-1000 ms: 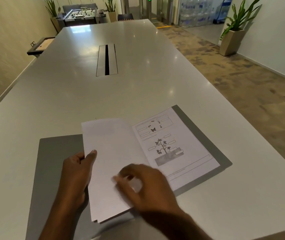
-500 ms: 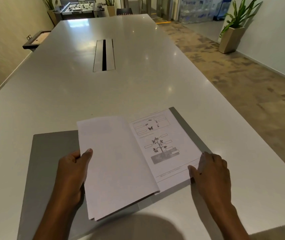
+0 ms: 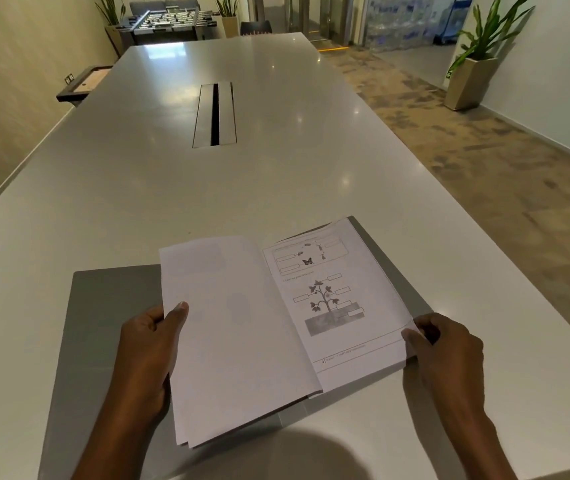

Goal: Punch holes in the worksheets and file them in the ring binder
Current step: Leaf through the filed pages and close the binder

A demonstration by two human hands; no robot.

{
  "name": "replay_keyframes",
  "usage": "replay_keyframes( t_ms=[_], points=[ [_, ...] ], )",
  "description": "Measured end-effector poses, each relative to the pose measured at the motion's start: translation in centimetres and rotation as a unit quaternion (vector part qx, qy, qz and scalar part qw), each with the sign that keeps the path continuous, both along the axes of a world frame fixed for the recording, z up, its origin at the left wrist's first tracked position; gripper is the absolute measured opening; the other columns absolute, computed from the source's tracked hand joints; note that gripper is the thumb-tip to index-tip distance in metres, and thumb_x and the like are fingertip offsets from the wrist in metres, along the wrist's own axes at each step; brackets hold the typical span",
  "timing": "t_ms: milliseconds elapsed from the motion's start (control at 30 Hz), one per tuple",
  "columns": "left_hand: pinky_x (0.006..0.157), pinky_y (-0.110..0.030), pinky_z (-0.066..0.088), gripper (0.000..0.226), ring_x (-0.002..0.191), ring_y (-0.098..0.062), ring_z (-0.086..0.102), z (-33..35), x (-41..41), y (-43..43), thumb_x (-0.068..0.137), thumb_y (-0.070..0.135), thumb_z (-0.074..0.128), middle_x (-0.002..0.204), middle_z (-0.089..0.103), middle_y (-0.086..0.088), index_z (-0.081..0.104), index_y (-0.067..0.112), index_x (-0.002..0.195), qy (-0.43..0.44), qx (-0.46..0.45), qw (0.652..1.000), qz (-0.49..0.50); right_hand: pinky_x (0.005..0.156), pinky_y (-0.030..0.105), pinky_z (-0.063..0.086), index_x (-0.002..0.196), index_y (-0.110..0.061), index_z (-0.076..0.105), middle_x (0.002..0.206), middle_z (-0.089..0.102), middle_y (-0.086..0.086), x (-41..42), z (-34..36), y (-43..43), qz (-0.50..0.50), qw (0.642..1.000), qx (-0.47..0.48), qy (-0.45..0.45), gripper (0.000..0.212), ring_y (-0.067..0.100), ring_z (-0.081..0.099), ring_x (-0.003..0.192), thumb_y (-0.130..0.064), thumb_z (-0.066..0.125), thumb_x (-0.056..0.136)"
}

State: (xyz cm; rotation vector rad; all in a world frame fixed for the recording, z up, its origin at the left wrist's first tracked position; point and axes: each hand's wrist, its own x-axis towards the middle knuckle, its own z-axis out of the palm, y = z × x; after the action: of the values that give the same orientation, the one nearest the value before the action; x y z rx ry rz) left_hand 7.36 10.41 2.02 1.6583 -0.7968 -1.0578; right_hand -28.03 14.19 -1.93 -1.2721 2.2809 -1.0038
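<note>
On my feed the left hand [image 3: 145, 358] grips the left edge of a raised bundle of blank-backed white paper sheets [image 3: 235, 323], thumb on top and fingers underneath. The right hand [image 3: 446, 355] pinches the near right corner of the printed white worksheet with a plant drawing [image 3: 339, 296], which lies between the hands. Under both hands the flat grey binder cover [image 3: 110, 306] lies open on the long white table [image 3: 276, 185].
</note>
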Motion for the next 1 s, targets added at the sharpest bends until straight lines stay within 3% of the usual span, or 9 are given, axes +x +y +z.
replay_keyframes(
  t_ms=[200, 367, 467, 533, 600, 700, 867, 1000],
  points=[
    [0.082, -0.041, 0.060, 0.023, 0.092, -0.032, 0.077, 0.0, 0.2, 0.0, 0.102, 0.024, 0.065, 0.102, 0.081, -0.012, 0.075, 0.007, 0.113, -0.002, -0.003, 1.000, -0.001, 0.065, 0.035, 0.057, 0.088, -0.016, 0.075, 0.070, 0.067, -0.005, 0.4, 0.8, 0.1, -0.010, 0.997, -0.051, 0.055, 0.005, 0.014, 0.063, 0.063, -0.015, 0.075, 0.093],
    [0.076, -0.033, 0.053, 0.022, 0.077, -0.022, 0.070, 0.0, 0.2, -0.1, 0.100, 0.027, 0.067, 0.083, 0.075, -0.007, 0.073, 0.007, 0.095, 0.010, -0.023, 1.000, 0.004, 0.066, 0.031, 0.059, 0.091, -0.026, 0.073, 0.078, 0.073, -0.010, 4.9, 4.6, -0.2, 0.033, 0.994, -0.101, 0.022, 0.004, 0.005, 0.068, 0.067, -0.024, 0.074, 0.093],
    [0.078, -0.045, 0.049, 0.049, 0.081, -0.029, 0.057, -0.5, 0.6, -0.3, 0.085, 0.049, 0.074, 0.086, 0.063, -0.012, 0.066, 0.002, 0.094, 0.022, -0.037, 0.999, 0.010, 0.067, 0.027, 0.059, 0.092, -0.032, 0.071, 0.079, 0.074, -0.018, 9.5, 7.0, 0.4, 0.113, 0.988, -0.109, 0.011, 0.003, -0.001, 0.070, 0.069, -0.032, 0.071, 0.095],
    [0.084, -0.053, 0.054, 0.046, 0.084, -0.032, 0.060, -0.7, 0.7, -0.5, 0.083, 0.053, 0.072, 0.091, 0.067, -0.018, 0.071, 0.009, 0.096, 0.039, -0.036, 0.998, 0.019, 0.074, 0.018, 0.058, 0.098, -0.035, 0.071, 0.086, 0.075, -0.018, 12.4, 8.4, 1.1, 0.187, 0.979, -0.074, 0.013, 0.004, -0.005, 0.068, 0.074, -0.037, 0.067, 0.097],
    [0.095, -0.058, 0.056, 0.029, 0.092, -0.034, 0.070, -0.2, 0.3, -0.5, 0.094, 0.042, 0.068, 0.099, 0.076, -0.020, 0.075, 0.014, 0.095, 0.045, -0.036, 0.998, 0.036, 0.091, 0.018, 0.056, 0.113, -0.036, 0.069, 0.104, 0.076, -0.015, 14.6, 9.2, 1.5, 0.272, 0.962, -0.006, 0.008, 0.016, -0.002, 0.068, 0.089, -0.042, 0.061, 0.100],
    [0.094, -0.055, 0.058, 0.025, 0.099, -0.040, 0.074, 0.1, 0.0, -0.5, 0.104, 0.034, 0.059, 0.097, 0.078, -0.015, 0.074, 0.015, 0.096, 0.044, -0.032, 0.998, 0.038, 0.107, 0.031, 0.050, 0.132, -0.032, 0.058, 0.128, 0.069, -0.006, 17.5, 9.4, 1.0, 0.399, 0.908, 0.114, 0.063, 0.030, 0.011, 0.065, 0.111, -0.044, 0.049, 0.106],
    [0.074, -0.046, 0.064, 0.023, 0.085, -0.035, 0.077, 0.1, 0.2, -0.5, 0.102, 0.035, 0.063, 0.096, 0.079, -0.011, 0.067, 0.013, 0.106, 0.018, -0.024, 1.000, 0.007, 0.110, 0.043, 0.041, 0.143, -0.022, 0.047, 0.144, 0.058, 0.007, 20.3, 8.7, 0.8, 0.537, 0.810, 0.190, 0.141, 0.040, 0.027, 0.058, 0.123, -0.041, 0.042, 0.109],
    [0.060, -0.034, 0.063, 0.024, 0.087, -0.027, 0.078, -0.1, 0.3, -0.1, 0.099, 0.023, 0.068, 0.110, 0.077, -0.006, 0.062, 0.014, 0.120, -0.029, -0.023, 0.999, -0.016, 0.115, 0.042, 0.035, 0.147, -0.023, 0.047, 0.152, 0.054, 0.004, 20.1, 8.4, 1.0, 0.558, 0.801, 0.175, 0.129, 0.054, 0.026, 0.052, 0.133, -0.055, 0.037, 0.105]
  ],
)
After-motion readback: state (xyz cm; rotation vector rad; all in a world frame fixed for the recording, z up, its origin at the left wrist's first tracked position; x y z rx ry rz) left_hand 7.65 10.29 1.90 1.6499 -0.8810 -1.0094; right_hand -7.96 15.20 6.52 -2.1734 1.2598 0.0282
